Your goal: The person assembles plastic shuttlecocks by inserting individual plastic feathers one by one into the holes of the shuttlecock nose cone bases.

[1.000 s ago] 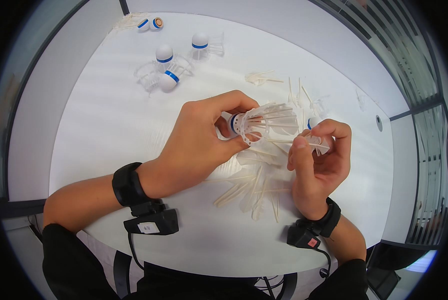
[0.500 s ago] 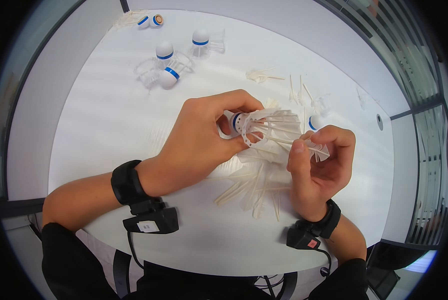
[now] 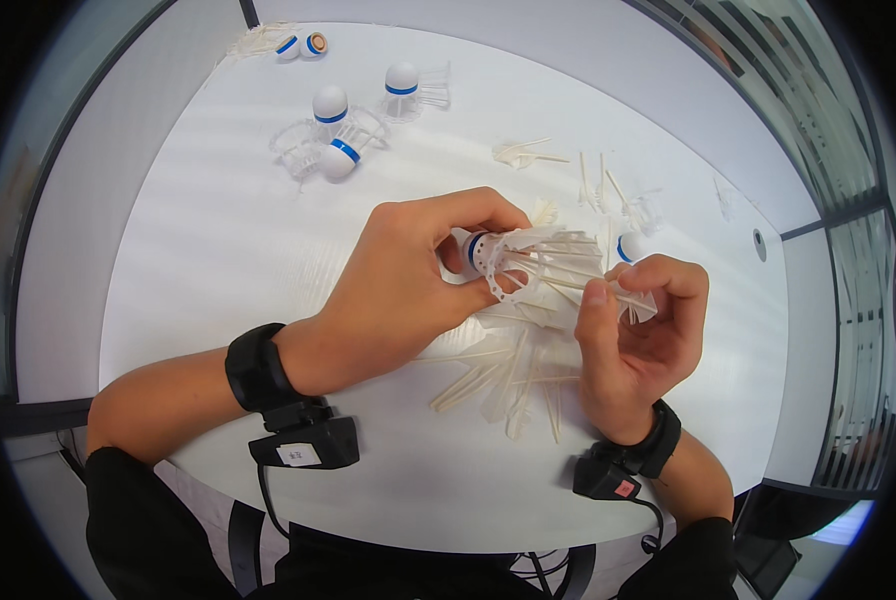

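The shuttlecock (image 3: 543, 258) is held clear of the table (image 3: 208, 240), in front of the person and between the two hands. Its long axis lies close to level across the view, dipping slightly toward the right. The blue-banded head end points to the person's left; the feathered skirt opens to the right, toward the right hand (image 3: 646, 335).

The left hand (image 3: 393, 280) grips the shuttlecock at the head, index finger over the top and thumb underneath, the gap between them narrow and filled by the head. The tip of the head is hidden by the fingers. A white perforated ring (image 3: 501, 285) stands around the skirt near the thumb.

The right hand has thumb and index finger pinched together on thin feather shafts (image 3: 632, 300), just past the wide end of the skirt. These run roughly along the shuttlecock's axis, sloping down to the right; whether they are joined to it cannot be told.

Below the hands, loose feathers (image 3: 516, 385) lie on the table in mixed directions. At the far left, one white ball (image 3: 330, 104) stands dome up; just beside it, another ball (image 3: 339, 160) is tilted, its dome toward the person.
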The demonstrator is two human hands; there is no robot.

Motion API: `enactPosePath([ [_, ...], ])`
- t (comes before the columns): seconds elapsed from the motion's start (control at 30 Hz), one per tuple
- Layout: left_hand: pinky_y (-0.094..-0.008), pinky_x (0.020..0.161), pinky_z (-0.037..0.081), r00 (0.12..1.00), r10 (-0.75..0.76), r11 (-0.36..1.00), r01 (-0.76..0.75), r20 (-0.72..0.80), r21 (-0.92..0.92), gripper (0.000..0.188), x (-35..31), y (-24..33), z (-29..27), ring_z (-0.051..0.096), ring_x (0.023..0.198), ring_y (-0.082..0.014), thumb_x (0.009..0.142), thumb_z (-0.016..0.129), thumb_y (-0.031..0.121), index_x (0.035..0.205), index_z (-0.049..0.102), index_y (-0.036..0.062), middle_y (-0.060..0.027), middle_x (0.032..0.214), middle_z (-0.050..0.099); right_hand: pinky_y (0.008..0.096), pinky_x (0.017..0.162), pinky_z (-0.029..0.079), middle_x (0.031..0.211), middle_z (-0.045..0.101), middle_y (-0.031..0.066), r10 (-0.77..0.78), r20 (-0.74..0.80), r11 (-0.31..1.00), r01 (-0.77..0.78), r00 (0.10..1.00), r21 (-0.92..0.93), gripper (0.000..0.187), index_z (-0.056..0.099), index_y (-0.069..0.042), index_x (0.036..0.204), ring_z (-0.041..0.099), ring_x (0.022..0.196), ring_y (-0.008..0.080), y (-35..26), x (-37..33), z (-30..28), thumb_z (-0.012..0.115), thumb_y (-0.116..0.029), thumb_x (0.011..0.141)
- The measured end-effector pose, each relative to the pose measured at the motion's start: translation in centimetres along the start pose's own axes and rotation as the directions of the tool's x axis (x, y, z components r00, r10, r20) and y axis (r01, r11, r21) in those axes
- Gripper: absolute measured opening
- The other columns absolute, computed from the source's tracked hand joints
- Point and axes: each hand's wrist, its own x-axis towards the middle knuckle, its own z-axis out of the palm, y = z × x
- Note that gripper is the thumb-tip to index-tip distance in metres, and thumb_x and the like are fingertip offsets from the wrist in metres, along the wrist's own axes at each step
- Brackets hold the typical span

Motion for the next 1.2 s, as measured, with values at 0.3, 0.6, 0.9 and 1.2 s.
enactPosePath([
  [0.3, -0.0236, 0.073, 0.043, 1.0, -0.01, 1.0, 0.01, 0.008, 0.014, 0.026, -0.05, 0.08, 0.09, 0.058, 0.084, -0.0073, 0.083, 0.081, 0.01, 0.105, 0.07, 0.0027, 0.0017, 0.096, 0.071, 0.019, 0.062, 0.042, 0.085, 0.062, 0.0059, -0.03, 0.016, 0.999, 0.031, 0.999, -0.037, 0.028, 0.051, 0.002, 0.102, 0.056, 0.068, 0.0056, -0.16, -0.24, -0.21, 0.07, 0.012, 0.084],
  [0.6, -0.0239, 0.074, 0.045, 0.999, 0.029, 0.999, -0.029, 0.013, 0.013, 0.025, -0.01, -0.19, 0.11, 0.059, 0.082, -0.0085, 0.083, 0.079, 0.008, 0.105, 0.07, 0.0011, -0.0006, 0.095, 0.071, 0.019, 0.066, 0.043, 0.089, 0.061, 0.0051, -0.01, 0.056, 1.0, 0.01, 0.998, -0.001, 0.029, 0.054, 0.004, 0.107, 0.056, 0.072, 0.0062, 0.06, -0.2, 0.2, 0.071, 0.011, 0.084],
  [0.9, -0.0243, 0.075, 0.045, 1.0, 0.009, 1.0, -0.01, 0.014, 0.012, 0.024, -0.21, -0.15, 0.14, 0.059, 0.083, -0.0087, 0.083, 0.078, 0.006, 0.105, 0.07, 0.002, -0.0004, 0.095, 0.071, 0.0226, 0.067, 0.043, 0.09, 0.061, 0.0105, 0.111, 0.178, 0.943, -0.16, 0.978, 0.29, 0.023, 0.047, 0.005, 0.117, 0.053, 0.072, 0.0087, 0.1, -0.62, -0.77, 0.054, -0.005, 0.098],
  [1.2, -0.0234, 0.074, 0.045, 1.0, 0.009, 0.999, -0.009, 0.006, 0.033, 0.024, -0.2, -0.28, 0.1, 0.059, 0.082, -0.0087, 0.082, 0.078, 0.006, 0.105, 0.07, 0.002, -0.0011, 0.094, 0.071, 0.0227, 0.067, 0.045, 0.091, 0.062, 0.0095, 0.2, 0.175, 0.905, -0.25, 0.964, 0.345, 0.02, 0.047, 0.004, 0.117, 0.055, 0.073, 0.009, -0.45, -0.43, -0.46, 0.043, -0.011, 0.105],
])
